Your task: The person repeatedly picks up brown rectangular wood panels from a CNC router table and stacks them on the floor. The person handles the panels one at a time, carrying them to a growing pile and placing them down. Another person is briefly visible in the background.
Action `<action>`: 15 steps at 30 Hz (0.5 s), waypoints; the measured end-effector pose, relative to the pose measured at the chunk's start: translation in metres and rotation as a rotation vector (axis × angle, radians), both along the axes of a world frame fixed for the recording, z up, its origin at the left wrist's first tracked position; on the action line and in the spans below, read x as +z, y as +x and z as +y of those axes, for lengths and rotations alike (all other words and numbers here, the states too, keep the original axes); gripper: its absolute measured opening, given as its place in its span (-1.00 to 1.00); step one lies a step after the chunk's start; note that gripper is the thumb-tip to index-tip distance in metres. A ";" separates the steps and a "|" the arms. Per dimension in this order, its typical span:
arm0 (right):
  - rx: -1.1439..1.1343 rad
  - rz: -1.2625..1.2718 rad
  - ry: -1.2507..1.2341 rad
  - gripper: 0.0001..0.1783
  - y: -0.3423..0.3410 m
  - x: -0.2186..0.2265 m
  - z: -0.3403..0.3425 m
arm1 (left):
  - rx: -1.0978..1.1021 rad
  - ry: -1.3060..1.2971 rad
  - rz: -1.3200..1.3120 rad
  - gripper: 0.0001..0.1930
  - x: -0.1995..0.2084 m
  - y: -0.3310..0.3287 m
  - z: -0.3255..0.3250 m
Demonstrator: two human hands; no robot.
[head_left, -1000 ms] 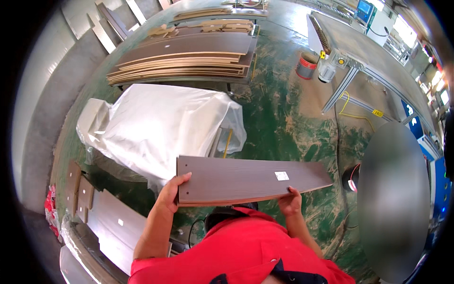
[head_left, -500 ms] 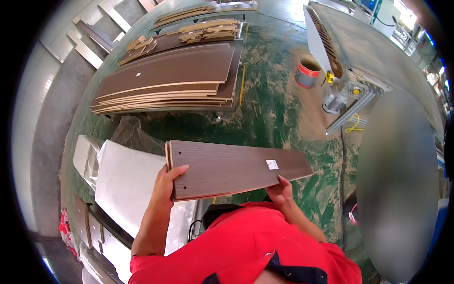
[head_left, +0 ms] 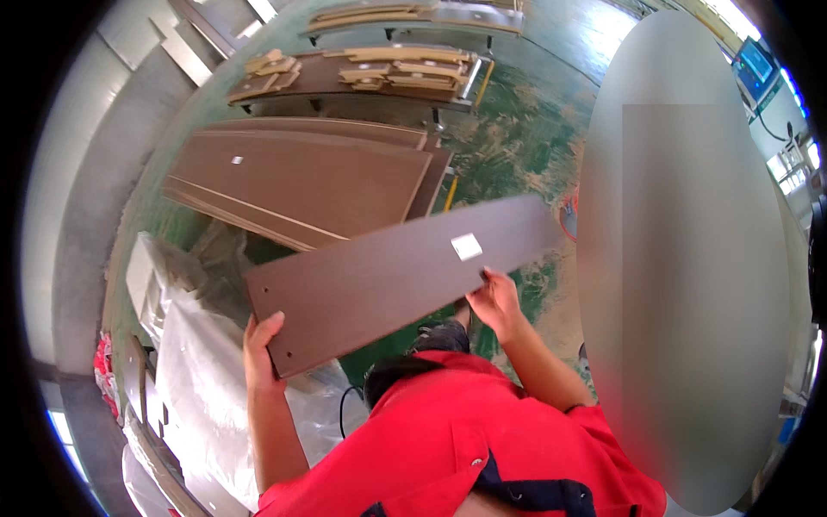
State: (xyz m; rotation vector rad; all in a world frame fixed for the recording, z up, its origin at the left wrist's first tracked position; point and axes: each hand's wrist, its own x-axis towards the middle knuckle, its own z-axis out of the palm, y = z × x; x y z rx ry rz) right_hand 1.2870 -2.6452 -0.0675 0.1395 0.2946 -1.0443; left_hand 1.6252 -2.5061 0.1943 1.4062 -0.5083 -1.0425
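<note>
A long brown wood-grain board [head_left: 370, 289] is held up in front of my chest, slanting with its right end farther away. A white label [head_left: 466, 246] sits on its upper face, and two small dark holes show near its left end. My left hand [head_left: 261, 349] grips that left end, thumb on top and fingers hidden underneath. On the near long edge, right of the middle, my right hand [head_left: 496, 303] pinches the board. Whether a second board lies under it cannot be made out.
Beyond the board lies a stack of large brown panels [head_left: 319, 168]. Farther back, a low rack [head_left: 319, 82] carries cut wooden pieces [head_left: 405, 69]. At the left is a plastic-wrapped stack [head_left: 202, 370]. A large blurred grey patch [head_left: 680, 258] hides much of the right side.
The board has swung so its right end points farther away, and its left end has come nearer. Both hands keep their hold. The blurred patch now covers the bucket and machine at right.
</note>
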 end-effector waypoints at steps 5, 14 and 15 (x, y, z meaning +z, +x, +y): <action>-0.031 0.240 -0.088 -0.68 -0.046 0.030 -0.219 | -0.045 -0.059 0.198 -0.38 -0.053 -0.013 -0.192; -0.020 0.361 -0.090 -0.69 -0.122 0.046 -0.505 | 0.072 0.122 0.261 -0.45 -0.096 -0.057 -0.480; -0.003 0.357 -0.089 -0.70 -0.127 0.041 -0.544 | 0.112 0.126 0.261 -0.51 -0.100 -0.069 -0.510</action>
